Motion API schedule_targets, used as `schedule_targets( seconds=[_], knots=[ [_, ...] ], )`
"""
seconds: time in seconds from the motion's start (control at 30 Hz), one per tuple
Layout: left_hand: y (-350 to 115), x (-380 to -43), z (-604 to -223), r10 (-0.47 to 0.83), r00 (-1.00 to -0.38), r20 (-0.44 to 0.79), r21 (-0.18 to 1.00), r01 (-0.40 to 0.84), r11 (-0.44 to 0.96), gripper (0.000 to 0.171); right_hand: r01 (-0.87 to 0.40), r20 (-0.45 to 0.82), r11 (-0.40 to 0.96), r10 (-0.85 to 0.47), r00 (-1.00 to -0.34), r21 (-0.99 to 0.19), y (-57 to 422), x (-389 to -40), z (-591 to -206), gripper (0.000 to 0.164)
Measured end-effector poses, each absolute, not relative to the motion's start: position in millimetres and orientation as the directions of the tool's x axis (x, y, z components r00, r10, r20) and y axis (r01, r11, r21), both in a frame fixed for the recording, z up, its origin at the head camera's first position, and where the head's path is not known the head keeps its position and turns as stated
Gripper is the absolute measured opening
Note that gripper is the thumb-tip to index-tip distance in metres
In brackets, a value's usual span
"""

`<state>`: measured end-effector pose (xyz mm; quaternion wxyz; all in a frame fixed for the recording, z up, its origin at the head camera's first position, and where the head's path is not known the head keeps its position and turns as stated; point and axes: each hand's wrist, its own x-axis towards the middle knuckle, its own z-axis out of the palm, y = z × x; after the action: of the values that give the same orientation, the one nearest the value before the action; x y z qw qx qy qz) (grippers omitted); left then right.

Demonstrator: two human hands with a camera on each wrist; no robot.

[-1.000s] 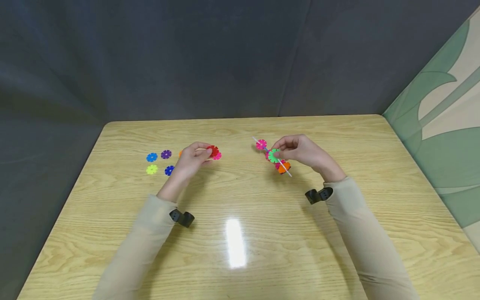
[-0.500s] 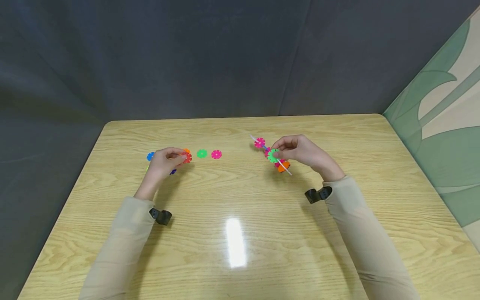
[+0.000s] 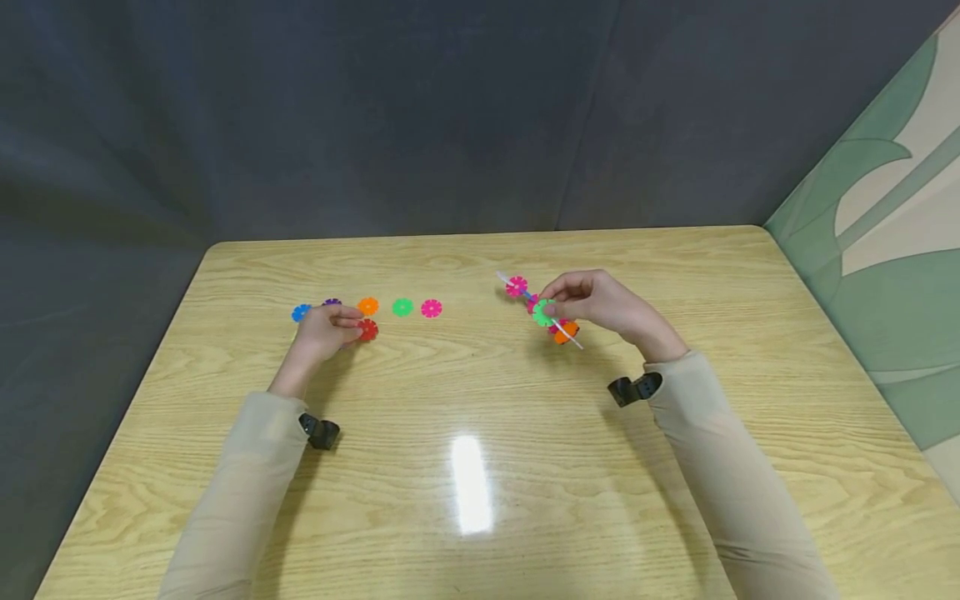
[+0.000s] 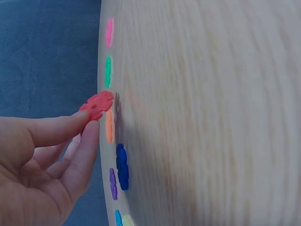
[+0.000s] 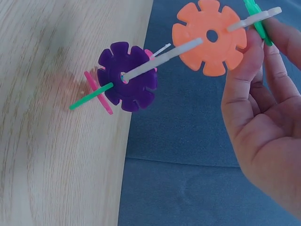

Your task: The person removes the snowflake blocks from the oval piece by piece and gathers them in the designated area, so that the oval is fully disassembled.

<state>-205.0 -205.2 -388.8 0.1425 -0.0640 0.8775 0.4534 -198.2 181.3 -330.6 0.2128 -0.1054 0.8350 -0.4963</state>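
In the head view my left hand is over the left part of the table. It pinches a red notched plastic disc between thumb and fingers, tilted in the left wrist view and beside an orange disc. My right hand pinches a green notched disc belonging to a chain of interlocked discs. Up close in the right wrist view, that chain includes an orange disc, a purple disc and a white disc seen edge-on. Some of its joints are hidden.
Loose discs lie flat at the left: pink, green, blue and, partly hidden by my left hand, purple. A dark blue disc shows in the left wrist view. A dark curtain hangs behind the table.
My left hand has moved left with the red disc, then slightly nearer me, uncovering the green and orange discs. The right hand and its chain have barely shifted.
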Motion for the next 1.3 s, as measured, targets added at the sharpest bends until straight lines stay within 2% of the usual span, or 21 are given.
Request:
schedule_targets(
  seconds=[0.67, 0.9, 1.1, 1.3],
  knots=[
    [-204, -206, -392, 0.044, -0.950, -0.309, 0.763, -0.220, 0.608, 0.036, 0.060, -0.278, 0.469, -0.412, -0.868, -0.881, 179, -197, -331, 0.034],
    [-193, -205, -387, 0.084, -0.969, -0.231, 0.792, -0.137, 0.595, 0.034, 0.067, -0.282, 0.473, -0.400, -0.872, -0.879, 180, -197, -331, 0.033],
    [-165, -201, -382, 0.169, -0.967, -0.193, 0.868, -0.088, 0.489, 0.035, 0.054, -0.273, 0.474, -0.408, -0.871, -0.879, 177, -197, -333, 0.033],
    [-124, -192, -374, 0.283, -0.939, -0.195, 0.921, -0.076, 0.382, 0.037, 0.051, -0.281, 0.470, -0.434, -0.856, -0.881, 169, -198, -334, 0.032]
  ],
)
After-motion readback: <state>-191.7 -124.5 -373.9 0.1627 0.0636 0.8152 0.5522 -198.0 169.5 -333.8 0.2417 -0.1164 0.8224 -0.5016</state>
